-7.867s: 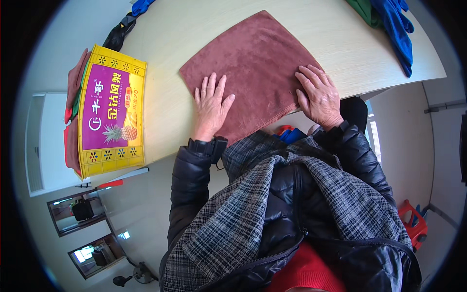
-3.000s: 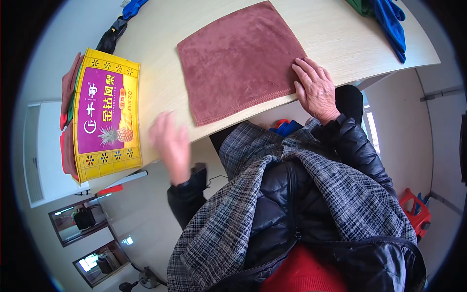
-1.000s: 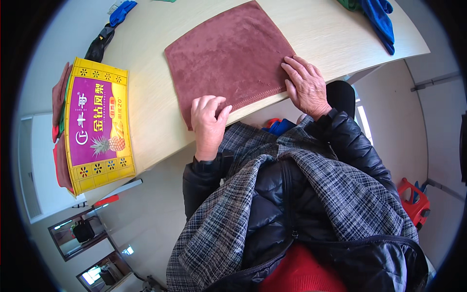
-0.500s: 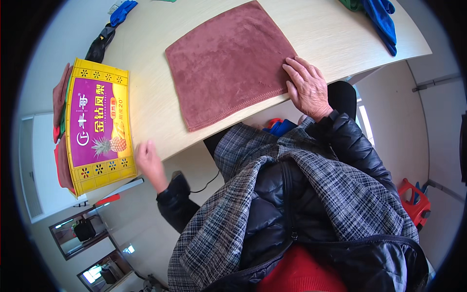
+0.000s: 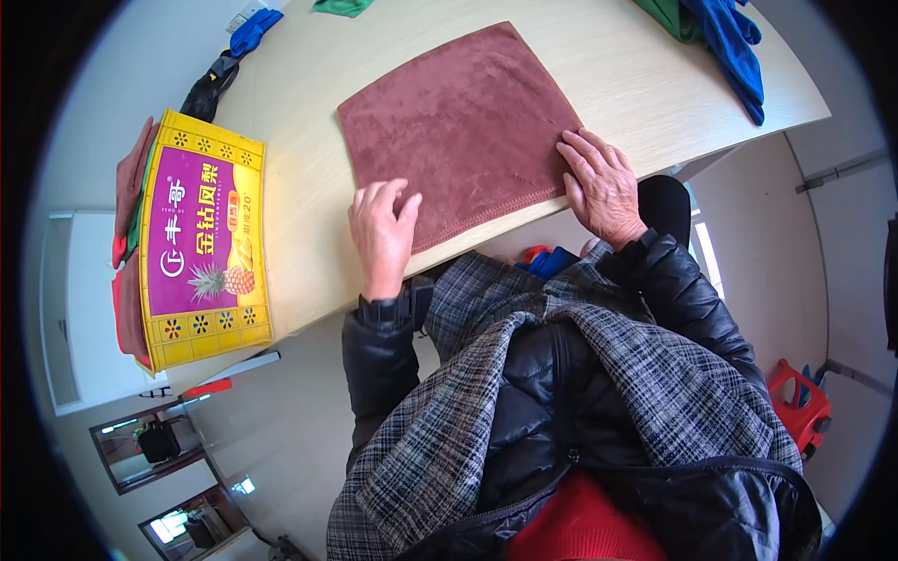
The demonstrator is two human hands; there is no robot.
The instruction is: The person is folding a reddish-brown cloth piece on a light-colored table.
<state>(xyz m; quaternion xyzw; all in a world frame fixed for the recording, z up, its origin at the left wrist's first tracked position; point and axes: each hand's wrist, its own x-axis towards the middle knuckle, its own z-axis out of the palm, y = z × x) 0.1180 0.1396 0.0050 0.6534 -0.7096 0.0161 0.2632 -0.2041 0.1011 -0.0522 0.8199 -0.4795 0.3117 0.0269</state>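
Note:
A reddish-brown towel [image 5: 458,131] lies spread out flat on the pale wooden table [image 5: 304,271], its stitched hem along the near side. At the towel's near left corner rests my left hand [image 5: 382,234], fingers stretched out and partly over the cloth. My right hand [image 5: 603,187] lies on the towel's right edge with its fingers extended flat. Neither hand grips anything that I can see.
A yellow and purple carton [image 5: 208,252] with cloths stuffed in it stands at the table's left edge. Blue cloth [image 5: 730,56] and green cloth [image 5: 672,17] lie at the far right. Another green cloth [image 5: 341,7] lies at the back. A red plastic stool [image 5: 803,411] stands at right.
My left hand has moved from beside the carton to the right, onto the towel's near left corner. My right hand stays at the towel's right edge. The whole view has shifted slightly.

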